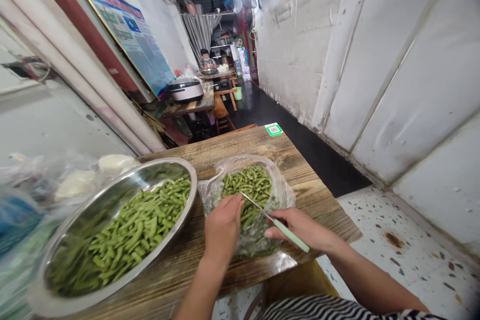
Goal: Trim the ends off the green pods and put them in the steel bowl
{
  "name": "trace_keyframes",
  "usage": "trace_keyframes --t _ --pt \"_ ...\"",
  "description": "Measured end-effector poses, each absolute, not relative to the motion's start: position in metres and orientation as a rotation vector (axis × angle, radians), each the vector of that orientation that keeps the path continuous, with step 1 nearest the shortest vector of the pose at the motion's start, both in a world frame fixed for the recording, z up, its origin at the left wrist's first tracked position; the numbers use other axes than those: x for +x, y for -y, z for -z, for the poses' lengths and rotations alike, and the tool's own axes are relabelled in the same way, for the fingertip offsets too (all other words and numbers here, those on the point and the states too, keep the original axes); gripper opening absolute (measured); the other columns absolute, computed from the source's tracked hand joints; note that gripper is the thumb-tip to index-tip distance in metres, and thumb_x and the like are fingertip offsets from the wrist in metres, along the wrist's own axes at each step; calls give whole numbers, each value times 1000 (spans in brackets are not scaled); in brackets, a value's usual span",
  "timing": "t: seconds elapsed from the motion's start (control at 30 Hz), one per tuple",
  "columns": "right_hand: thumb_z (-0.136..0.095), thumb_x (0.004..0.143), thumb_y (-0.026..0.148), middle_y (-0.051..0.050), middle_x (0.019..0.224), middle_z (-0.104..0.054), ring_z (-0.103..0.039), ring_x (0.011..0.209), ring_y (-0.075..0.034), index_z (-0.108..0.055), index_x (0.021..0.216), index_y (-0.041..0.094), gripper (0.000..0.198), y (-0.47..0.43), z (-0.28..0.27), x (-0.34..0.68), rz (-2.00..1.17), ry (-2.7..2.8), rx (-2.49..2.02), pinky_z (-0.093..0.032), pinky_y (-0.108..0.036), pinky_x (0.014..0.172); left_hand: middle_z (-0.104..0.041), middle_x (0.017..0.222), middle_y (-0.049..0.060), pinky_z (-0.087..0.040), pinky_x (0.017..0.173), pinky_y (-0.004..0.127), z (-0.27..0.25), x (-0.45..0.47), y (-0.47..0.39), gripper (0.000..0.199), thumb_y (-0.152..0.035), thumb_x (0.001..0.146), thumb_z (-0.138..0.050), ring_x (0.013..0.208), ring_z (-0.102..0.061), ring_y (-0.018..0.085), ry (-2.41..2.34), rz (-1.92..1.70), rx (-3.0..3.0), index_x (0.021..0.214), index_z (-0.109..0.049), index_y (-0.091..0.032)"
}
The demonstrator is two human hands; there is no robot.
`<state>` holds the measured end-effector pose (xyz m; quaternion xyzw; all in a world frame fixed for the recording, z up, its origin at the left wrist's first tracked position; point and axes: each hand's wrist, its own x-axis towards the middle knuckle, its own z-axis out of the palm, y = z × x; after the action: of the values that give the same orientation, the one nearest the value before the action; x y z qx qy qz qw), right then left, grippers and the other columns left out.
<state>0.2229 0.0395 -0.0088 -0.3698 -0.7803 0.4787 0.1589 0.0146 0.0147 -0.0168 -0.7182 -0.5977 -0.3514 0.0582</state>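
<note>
My right hand (294, 225) is closed around the pale green handle of a pair of scissors (287, 235), seen nearly edge-on. Their thin metal blades point up and left, with the tip at the fingertips of my left hand (224, 220). The left fingers are pinched together, and whatever they hold is hidden. Both hands are over a clear plastic bag (283, 195), opened wide on the table and filled with green edamame pods (249, 180). To the left, a large oval steel basin (191, 175) holds many more pods (146, 230).
The wooden table (315, 195) has a green QR-code card (274, 129) at its far corner. Plastic bags (78, 185) crowd the left side. Beyond are a rice cooker (185, 89) on another table, a stool (221, 110) and a seated person (207, 61). A white wall (408, 60) runs along the right.
</note>
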Motion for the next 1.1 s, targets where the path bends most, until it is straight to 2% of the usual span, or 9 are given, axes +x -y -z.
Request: trace_keyframes --t 0.2,0.3,0.4,0.47,0.53,0.6,0.7,0.87,1.1 --pt "-62 73 55 5 55 -40 -36 56 -9 -54 65 14 43 -41 21 217 -1267 2231 -1188 -26 -18 49 -70 88 8 -49 74 31 20 14 -14 23 -25 87 -46 78 -64 19 1868 950 -2183 91 -67 -19" --pt "-63 71 56 5 54 -40 -37 55 -9 -54 63 14 44 -43 26 218 -1267 2195 -1186 -27 -18 48 -71 90 9 -48 78 34 24 10 -17 23 -28 85 -49 82 -64 22 1979 1074 -2157 90 -68 -18" --pt "-61 74 56 6 54 -42 -40 49 -8 -57 76 15 42 -46 27 224 -1381 2067 -1159 -29 -17 45 -71 88 9 -47 75 34 24 7 -21 24 -34 82 -51 81 -64 22 2226 1419 -2069 85 -68 -17" --pt "-57 76 58 7 51 -42 -40 43 -8 -56 90 16 44 -47 26 228 -1542 1966 -1153 -31 -17 41 -70 83 7 -45 58 27 20 8 -23 27 -40 81 -52 64 -61 16 2442 1797 -2008 85 -66 -17" --pt "-55 77 59 8 51 -41 -40 39 -8 -53 98 17 46 -45 24 231 -1684 1908 -1112 -32 -17 38 -67 74 3 -31 41 20 15 10 -24 32 -45 79 -54 44 -46 7 2601 2230 -1953 90 -62 -16" --pt "-55 78 58 8 53 -42 -41 40 -7 -52 100 18 47 -43 21 233 -1768 1897 -1040 -34 -17 38 -60 62 -2 -19 37 17 9 13 -24 38 -47 75 -59 37 -32 2 2658 2584 -1863 94 -60 -15" --pt "-55 78 58 7 56 -43 -42 42 -7 -52 99 18 45 -38 17 233 -1815 1923 -981 -36 -16 40 -54 57 -5 -15 37 15 4 16 -23 41 -45 68 -67 36 -27 0 2649 2873 -1646 92 -59 -14" --pt "-54 78 60 7 54 -43 -43 40 -7 -53 99 19 47 -36 14 231 -1809 1961 -1029 -36 -16 38 -61 62 -1 -15 35 14 2 16 -23 45 -41 57 -77 36 -31 -1 2640 3027 -1336 86 -58 -12" --pt "-57 77 57 8 51 -43 -43 38 -6 -54 94 18 43 -37 14 226 -1875 1876 -1036 -36 -15 36 -63 73 4 -21 35 13 6 17 -22 40 -37 56 -78 56 -56 7 2566 3073 -1293 82 -61 -11"
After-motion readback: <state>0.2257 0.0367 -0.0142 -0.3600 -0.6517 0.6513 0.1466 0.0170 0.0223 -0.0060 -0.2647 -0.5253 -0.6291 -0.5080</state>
